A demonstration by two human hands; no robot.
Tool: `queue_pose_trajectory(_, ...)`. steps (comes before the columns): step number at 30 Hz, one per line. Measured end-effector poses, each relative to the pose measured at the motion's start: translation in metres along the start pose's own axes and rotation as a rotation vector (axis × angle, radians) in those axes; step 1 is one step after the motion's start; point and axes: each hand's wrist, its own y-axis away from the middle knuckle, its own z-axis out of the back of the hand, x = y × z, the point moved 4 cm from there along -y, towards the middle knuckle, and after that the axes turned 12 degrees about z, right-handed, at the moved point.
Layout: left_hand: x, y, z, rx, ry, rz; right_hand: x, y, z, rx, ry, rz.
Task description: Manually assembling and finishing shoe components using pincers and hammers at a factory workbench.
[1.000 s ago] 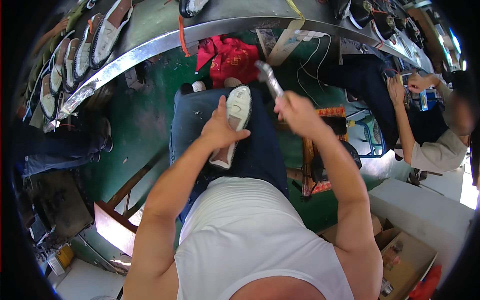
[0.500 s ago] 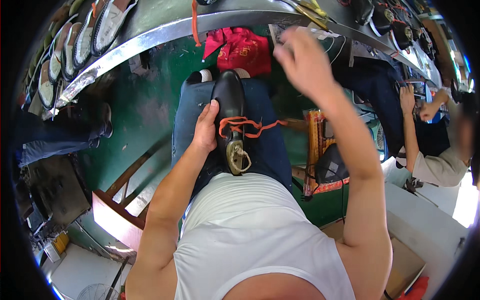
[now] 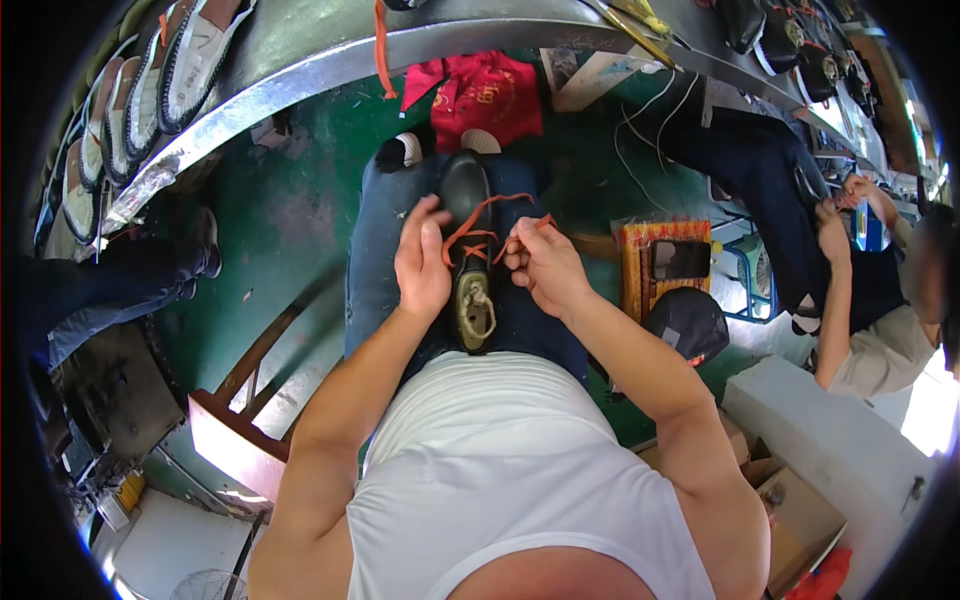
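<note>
A black leather shoe (image 3: 466,188) lies lengthwise on my lap, its toe pointing away from me. An orange lace (image 3: 474,248) runs across its front opening, with loose ends reaching to the right. At the heel end a greenish shoe last (image 3: 473,308) with a pale cord loop shows inside the opening. Fingers of my right hand (image 3: 547,265) pinch the lace just right of the shoe. My left hand (image 3: 424,265) is beside the shoe's left side, fingers raised and thumb apart; no object shows in it.
A metal workbench (image 3: 330,62) curves across the far side, with shoe uppers (image 3: 200,65) at its left. Red cloth (image 3: 485,100) lies beneath it. To my right are a phone (image 3: 680,260), a dark cap (image 3: 688,325) and a cardboard box (image 3: 800,515). A co-worker's arm (image 3: 838,290) is farther right.
My right hand has come down from near the bench to the shoe and taken the lace. My left hand has let go of the shoe's side. The lace end has lifted.
</note>
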Motion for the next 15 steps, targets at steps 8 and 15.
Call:
queue_pose_trajectory(8, -0.030, 0.009, 0.018, 0.222, 0.135, 0.223, 0.040, 0.011, -0.019, 0.319, 0.592, 0.792)
queue_pose_trajectory(15, -0.095, 0.004, 0.001, 0.821, -0.477, 0.024, 0.080, 0.019, -0.106, 0.860, 1.023, 1.104)
